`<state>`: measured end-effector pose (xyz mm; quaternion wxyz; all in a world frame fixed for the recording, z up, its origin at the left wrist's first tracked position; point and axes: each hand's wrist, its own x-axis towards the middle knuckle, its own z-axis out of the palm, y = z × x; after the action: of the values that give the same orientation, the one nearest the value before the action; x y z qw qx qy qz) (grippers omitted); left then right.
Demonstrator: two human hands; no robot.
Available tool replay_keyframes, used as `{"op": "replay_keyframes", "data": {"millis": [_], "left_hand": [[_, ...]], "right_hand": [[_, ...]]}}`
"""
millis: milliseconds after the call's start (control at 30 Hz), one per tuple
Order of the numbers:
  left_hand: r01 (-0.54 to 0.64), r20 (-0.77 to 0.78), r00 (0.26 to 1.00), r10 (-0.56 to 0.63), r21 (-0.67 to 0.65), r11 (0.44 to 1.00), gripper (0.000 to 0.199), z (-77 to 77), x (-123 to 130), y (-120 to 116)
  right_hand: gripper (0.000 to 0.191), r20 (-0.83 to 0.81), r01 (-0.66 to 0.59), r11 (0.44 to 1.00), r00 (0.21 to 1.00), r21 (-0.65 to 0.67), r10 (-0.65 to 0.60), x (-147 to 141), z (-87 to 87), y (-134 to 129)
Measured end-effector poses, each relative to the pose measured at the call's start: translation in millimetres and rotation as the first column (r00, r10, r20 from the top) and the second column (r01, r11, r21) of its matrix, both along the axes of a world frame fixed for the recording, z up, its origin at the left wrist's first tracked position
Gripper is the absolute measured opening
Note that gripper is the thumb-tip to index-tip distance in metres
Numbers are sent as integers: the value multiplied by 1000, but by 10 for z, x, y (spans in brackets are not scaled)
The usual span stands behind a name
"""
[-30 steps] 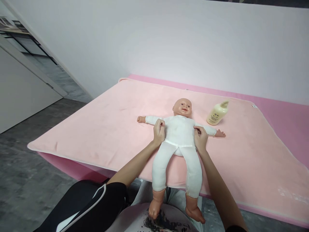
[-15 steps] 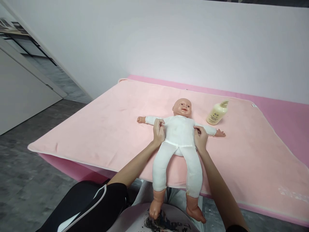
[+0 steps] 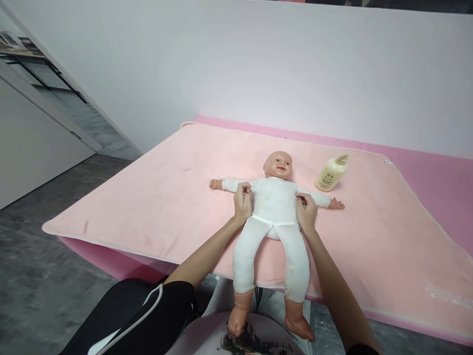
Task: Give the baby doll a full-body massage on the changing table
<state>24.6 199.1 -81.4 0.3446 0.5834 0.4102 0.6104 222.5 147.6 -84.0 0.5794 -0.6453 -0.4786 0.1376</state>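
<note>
A baby doll [image 3: 275, 202] with a bald head and a white cloth body lies on its back on a pink blanket [image 3: 155, 187]. Its arms are spread, and its feet hang past the blanket's near edge. My left hand [image 3: 243, 202] is closed at the doll's side under one arm, fingers curled against the white cloth. On the opposite side my right hand [image 3: 306, 211] pinches the cloth near the armpit. Some fingertips of both hands are hidden. Beyond the doll's outstretched arm, at the right, stands a pale yellow pump bottle [image 3: 330, 175].
The blanket covers a pink table surface [image 3: 436, 182] that meets a white wall [image 3: 295, 74] at the back. A white door [image 3: 33, 138] and grey floor [image 3: 33, 266] are on the left. Clear tape [image 3: 449, 297] lies at the near right.
The camera view has shifted very slightly. Both hands and the doll keep their positions.
</note>
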Motion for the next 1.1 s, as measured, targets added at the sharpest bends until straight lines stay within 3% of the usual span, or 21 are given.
{"op": "replay_keyframes", "data": {"millis": [267,433,667,1100], "left_hand": [[6,0,1000,-6,16,1000,12,1,-1,0],[33,-38,999,-29,99,995,24,31,-5,-12],[-126,-163,975,153,162,979,31,68,-16,-6],[-69,-142,986,88,136,988,28,82,-9,-16]], "right_hand": [[20,6,-3,1000,1000,3,3,3,-5,4],[21,1,-5,1000,1000,5,5,3,-6,1],[20,13,1,1000,1000,0,-1,-4,17,-9],[21,-2,-4,1000,1000,8,4,4,-7,3]]}}
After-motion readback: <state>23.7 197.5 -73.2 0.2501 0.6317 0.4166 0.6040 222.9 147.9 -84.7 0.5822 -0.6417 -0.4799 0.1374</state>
